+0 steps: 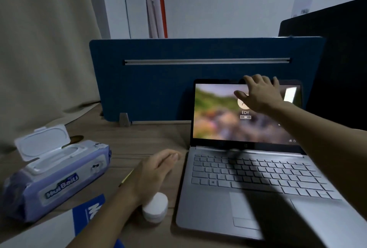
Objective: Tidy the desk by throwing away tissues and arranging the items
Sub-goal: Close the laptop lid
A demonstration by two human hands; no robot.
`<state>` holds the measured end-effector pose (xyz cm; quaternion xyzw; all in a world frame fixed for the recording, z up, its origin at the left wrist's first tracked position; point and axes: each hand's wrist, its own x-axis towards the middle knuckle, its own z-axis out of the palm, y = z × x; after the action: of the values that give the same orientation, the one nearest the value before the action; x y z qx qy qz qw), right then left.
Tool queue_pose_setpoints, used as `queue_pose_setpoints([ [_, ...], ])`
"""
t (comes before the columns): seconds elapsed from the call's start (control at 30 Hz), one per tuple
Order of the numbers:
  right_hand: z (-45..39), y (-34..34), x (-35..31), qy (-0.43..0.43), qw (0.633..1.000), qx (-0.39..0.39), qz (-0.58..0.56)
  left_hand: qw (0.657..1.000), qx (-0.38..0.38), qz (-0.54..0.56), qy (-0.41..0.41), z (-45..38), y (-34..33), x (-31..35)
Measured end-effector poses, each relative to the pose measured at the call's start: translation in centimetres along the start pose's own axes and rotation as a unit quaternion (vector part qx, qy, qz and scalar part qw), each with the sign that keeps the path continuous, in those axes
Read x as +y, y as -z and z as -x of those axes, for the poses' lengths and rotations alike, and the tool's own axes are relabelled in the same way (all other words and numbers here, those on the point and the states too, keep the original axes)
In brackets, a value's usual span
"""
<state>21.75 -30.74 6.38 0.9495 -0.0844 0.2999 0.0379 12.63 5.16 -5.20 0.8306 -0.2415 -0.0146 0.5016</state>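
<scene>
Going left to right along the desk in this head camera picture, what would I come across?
Purple wet-wipe pack with its white flip lid open → blue-and-white printed paper → small white round lidded container → open silver laptop with lit screen.

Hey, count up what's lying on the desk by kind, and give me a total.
Laptop, open: 1
Wet wipes pack, lid flipped up: 1
Small white round container: 1
Blue and white paper item: 1
Yellow pencil-like stick, mostly hidden under the left hand: 1
Total: 5
</scene>
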Motion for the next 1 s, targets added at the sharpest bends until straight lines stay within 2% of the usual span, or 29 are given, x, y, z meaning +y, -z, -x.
queue_pose_setpoints([
  [0.37, 3.3, 4.5, -0.6, 0.008, 0.998, 0.054, -0.014, 1.000, 0.001, -0.002, 0.001, 0.4, 0.4, 0.3],
  [0.67, 9.6, 9.5, -1.5, 0.038, 0.994, 0.099, -0.031, 1.000, -0.015, 0.001, 0.024, -0.2, -0.3, 1.3],
  [0.83, 14.6, 11.2, -1.3, 0.079, 0.993, 0.088, -0.032, 0.997, 0.002, -0.001, 0.075, -0.1, -0.3, 3.0],
  [1.0, 19.8, 11.3, -1.6, 0.093, 0.992, 0.071, -0.042, 0.997, 0.014, 0.029, 0.066, 2.2, 0.2, 5.8],
])
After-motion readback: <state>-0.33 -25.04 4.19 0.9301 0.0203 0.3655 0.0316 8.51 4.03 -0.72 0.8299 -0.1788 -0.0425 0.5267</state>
